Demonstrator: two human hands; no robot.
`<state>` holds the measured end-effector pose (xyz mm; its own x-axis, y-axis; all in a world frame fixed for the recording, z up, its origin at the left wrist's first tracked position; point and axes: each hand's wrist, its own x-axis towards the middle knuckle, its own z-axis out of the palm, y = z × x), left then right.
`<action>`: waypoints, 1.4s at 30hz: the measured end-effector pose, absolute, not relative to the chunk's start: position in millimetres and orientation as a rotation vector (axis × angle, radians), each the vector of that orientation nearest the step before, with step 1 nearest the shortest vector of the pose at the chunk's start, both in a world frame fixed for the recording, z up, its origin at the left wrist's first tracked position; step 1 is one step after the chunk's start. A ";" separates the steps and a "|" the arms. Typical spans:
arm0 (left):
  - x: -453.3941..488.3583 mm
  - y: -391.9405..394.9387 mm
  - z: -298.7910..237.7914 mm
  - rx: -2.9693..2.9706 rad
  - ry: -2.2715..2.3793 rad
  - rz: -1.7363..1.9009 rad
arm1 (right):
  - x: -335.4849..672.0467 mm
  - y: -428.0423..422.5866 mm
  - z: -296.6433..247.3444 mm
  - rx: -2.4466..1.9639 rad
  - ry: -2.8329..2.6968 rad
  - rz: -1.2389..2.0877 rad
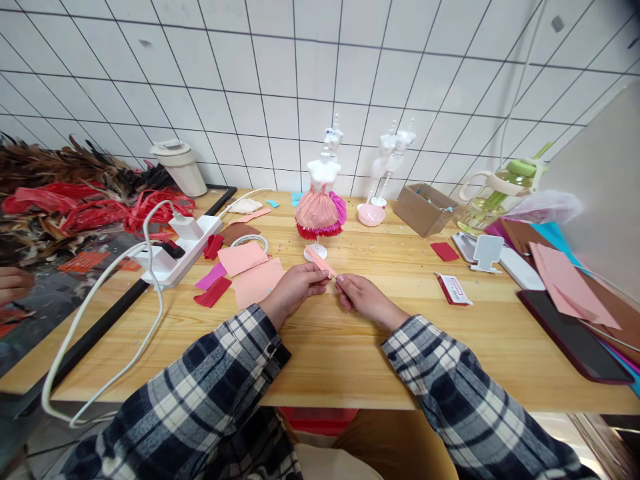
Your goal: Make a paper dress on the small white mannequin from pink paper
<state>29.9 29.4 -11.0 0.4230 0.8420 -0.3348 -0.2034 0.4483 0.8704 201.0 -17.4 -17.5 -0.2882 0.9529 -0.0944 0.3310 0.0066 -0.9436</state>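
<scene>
Between my two hands is a narrow strip of peach crepe paper (319, 261), lifted above the table. My left hand (300, 287) pinches its lower left side. The fingers of my right hand (364, 298) are closed at the strip's near end, around a thin stick-like piece too small to make out. Just beyond stands a small white mannequin (324, 175) on a round base, dressed in a gathered peach skirt (316, 212) with magenta and red layers. Flat peach crepe paper sheets (257, 283) lie beside my left hand.
A white power strip (185, 250) with looping cables stands at the left, near a tape roll (249, 243) and a cup (179, 167). Further right are a pink bowl (371, 214), a cardboard box (425, 209), a packet (453, 290), a phone (570, 337) and a bottle (505, 193). Another person's hand (15, 285) shows far left.
</scene>
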 end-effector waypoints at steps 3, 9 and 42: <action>30.1 29.3 -10.4 0.855 0.893 0.767 | 200.8 -18.1 -15.8 -1.335 -1.668 1.299; 30.0 28.5 -9.4 0.852 0.898 0.770 | 201.2 -16.7 -18.0 -1.322 -1.700 1.290; 32.5 26.1 -10.7 0.846 0.882 0.827 | 190.4 -17.0 -24.2 -1.367 -1.485 1.341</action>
